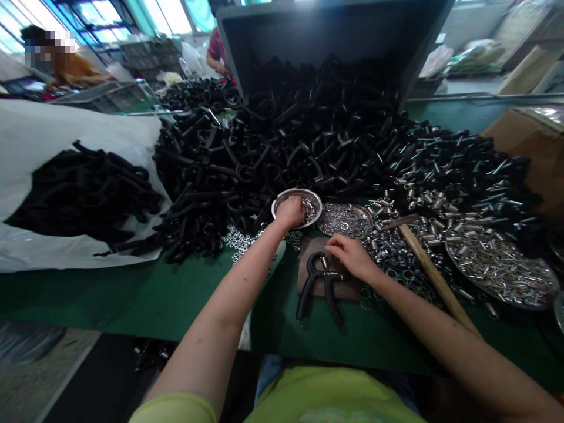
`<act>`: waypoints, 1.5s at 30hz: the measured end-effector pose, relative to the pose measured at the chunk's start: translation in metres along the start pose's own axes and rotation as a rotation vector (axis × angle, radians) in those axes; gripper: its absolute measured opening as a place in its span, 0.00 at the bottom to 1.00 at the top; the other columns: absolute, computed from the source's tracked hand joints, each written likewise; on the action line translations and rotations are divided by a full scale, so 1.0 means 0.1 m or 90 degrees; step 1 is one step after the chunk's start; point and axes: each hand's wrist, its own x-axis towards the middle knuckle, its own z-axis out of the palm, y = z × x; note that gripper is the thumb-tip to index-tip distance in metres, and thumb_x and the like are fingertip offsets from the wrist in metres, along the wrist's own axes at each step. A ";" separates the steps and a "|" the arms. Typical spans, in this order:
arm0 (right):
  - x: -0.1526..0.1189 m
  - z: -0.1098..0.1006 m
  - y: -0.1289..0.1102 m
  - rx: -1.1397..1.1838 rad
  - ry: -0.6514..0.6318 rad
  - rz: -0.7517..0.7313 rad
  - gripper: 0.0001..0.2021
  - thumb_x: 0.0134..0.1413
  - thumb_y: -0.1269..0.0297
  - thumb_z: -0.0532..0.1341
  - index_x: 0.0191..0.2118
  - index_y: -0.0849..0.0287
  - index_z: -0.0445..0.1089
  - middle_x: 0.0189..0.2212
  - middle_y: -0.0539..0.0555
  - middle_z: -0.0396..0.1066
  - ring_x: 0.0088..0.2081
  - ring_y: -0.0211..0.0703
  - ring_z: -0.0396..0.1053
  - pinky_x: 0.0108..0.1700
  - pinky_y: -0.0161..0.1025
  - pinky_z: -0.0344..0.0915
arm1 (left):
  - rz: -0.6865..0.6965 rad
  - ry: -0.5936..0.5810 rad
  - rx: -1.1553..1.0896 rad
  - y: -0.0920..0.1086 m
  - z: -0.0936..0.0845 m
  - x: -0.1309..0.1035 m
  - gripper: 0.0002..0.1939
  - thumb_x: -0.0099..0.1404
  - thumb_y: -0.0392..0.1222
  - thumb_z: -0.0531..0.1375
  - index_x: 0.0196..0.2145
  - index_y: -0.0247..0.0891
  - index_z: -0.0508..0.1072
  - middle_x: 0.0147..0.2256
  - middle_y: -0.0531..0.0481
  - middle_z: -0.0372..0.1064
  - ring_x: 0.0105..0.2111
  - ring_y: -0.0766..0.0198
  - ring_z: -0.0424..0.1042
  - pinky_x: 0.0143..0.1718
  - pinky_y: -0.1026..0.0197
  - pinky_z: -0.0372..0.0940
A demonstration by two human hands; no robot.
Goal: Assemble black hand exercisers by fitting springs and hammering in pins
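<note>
My left hand (291, 212) reaches into a round metal bowl (318, 221) of small shiny metal parts. Its fingers are curled downward, and whatever they pinch is hidden. A black hand grip strengthener (329, 289) lies on a brown square pad (351, 289), its two handles toward me and a metal spring near its top. Just above its right side is my right hand (351, 254), with thumb and fingers drawn together close to the spring. Anything between those fingertips is too small to make out.
A hammer (425, 264) lies right of my right hand among springs and rings. A dish of washers (362, 216) and a tray of metal pins (549, 279) stand nearby. Black handles (282, 153) pile up behind, spilling from a grey crate (238, 41). Other people work farther back.
</note>
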 end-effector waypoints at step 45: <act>-0.89 -1.02 0.50 -0.650 0.167 0.307 0.19 0.60 0.53 0.50 0.49 0.60 0.63 0.39 0.64 0.69 0.40 0.57 0.67 0.30 0.44 0.61 | 0.226 0.009 0.024 0.27 0.25 -2.04 0.15 0.67 0.38 0.50 0.50 0.42 0.69 0.50 0.45 0.67 0.49 0.56 0.62 0.47 0.55 0.65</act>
